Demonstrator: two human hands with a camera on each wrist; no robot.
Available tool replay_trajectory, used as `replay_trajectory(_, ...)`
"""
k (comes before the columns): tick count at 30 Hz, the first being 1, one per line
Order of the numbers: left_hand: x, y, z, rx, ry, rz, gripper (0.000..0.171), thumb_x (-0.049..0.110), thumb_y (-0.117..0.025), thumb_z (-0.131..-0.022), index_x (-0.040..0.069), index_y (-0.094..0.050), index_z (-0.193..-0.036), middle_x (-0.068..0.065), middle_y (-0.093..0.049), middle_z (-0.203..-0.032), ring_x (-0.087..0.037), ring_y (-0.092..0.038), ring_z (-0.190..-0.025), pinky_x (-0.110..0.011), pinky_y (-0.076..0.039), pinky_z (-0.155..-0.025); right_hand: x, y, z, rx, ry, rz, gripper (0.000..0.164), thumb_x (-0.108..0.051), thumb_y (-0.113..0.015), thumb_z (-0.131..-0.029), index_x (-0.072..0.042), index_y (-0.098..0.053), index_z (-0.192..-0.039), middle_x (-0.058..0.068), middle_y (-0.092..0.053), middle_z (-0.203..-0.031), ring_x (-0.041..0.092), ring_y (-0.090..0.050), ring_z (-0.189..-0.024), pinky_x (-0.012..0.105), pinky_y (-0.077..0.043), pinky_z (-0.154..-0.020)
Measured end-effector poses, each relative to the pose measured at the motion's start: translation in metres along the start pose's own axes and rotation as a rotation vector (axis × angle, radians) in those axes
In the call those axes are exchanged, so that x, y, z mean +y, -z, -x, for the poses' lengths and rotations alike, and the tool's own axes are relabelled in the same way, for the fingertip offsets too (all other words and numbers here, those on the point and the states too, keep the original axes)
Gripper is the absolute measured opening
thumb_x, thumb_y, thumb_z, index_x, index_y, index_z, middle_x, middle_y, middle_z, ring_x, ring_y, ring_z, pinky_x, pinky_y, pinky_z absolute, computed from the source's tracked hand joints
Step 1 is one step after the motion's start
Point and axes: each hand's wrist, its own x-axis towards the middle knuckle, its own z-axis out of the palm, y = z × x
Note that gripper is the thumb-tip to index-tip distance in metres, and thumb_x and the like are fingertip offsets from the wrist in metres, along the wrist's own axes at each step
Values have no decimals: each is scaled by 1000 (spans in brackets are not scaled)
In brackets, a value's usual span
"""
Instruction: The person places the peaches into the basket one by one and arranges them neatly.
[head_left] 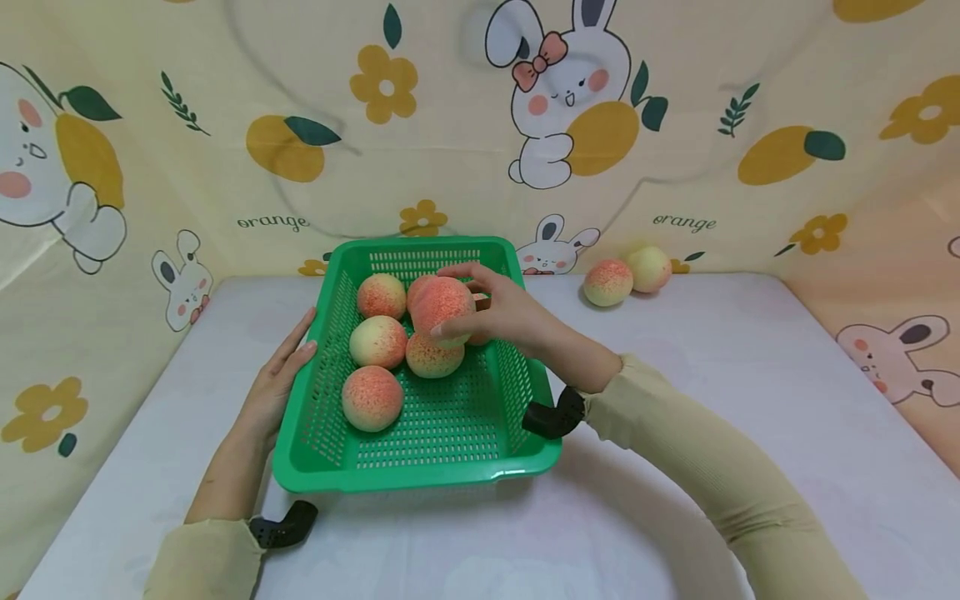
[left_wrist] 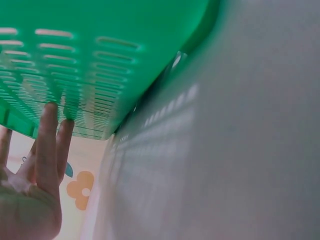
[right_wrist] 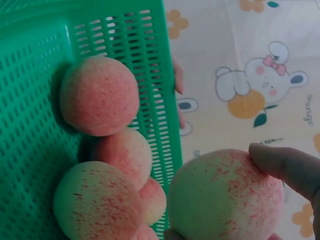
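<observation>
My right hand [head_left: 510, 310] holds a pink and yellow peach [head_left: 444, 304] above the far part of a green plastic basket [head_left: 420, 480]. In the right wrist view the held peach [right_wrist: 225, 197] sits between thumb and fingers, its pale side showing. Straight fingers of my left hand [head_left: 270, 396] touch the basket's left outer wall, as the left wrist view also shows. Inside the basket lie several peaches, including one near the front [head_left: 372, 398], a pale one [head_left: 378, 342] and one at the back left [head_left: 381, 296]. The held peach and right hand partly hide others behind them.
Two more peaches, one pinkish [head_left: 608, 282] and one paler [head_left: 649, 269], lie side by side at the table's back right. A cloth printed with rabbits [head_left: 573, 92] and oranges hangs behind the pale table [head_left: 675, 375]. Each wrist carries a black device [head_left: 553, 415].
</observation>
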Motion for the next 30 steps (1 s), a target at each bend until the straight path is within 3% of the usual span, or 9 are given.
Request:
replay_trajectory(7, 0, 0, 0, 10, 6, -18, 54, 36, -46, -101, 40, -24, -151, 6, -7, -162, 0, -46, -118, -17, -53, -83, 6, -9, -3, -121, -28, 128, 65, -12, -74, -78, -11, -45, -136, 15, -47, -134, 28, -52, -112, 33, -53, -82)
replay_trajectory(12, 0, -1, 0, 13, 10, -21, 54, 37, -47, -101, 41, -24, -150, 6, -7, -162, -1, -44, -121, -17, -53, -83, 8, -14, -4, -186, -32, 126, 62, -8, -72, -78, -5, -46, -134, 17, -48, -130, 26, -52, -108, 31, -53, -80)
replay_trajectory(21, 0, -1, 0, 15, 13, -20, 55, 37, -47, -101, 41, -24, -150, 5, -7, -162, -3, -44, -122, -17, -53, -83, 10, -18, -5, -257, -77, 187, 60, -7, -73, -74, -7, -51, -130, 12, -50, -126, 23, -49, -107, 28, -51, -78)
replay_trajectory(30, -1, -1, -1, 9, 8, -18, 55, 37, -47, -101, 40, -24, -151, 6, -7, -162, -7, -40, -128, -16, -52, -84, 7, -24, -8, -342, -138, 332, 61, -9, -79, -70, -16, -57, -126, 5, -52, -129, 22, -48, -110, 29, -52, -79)
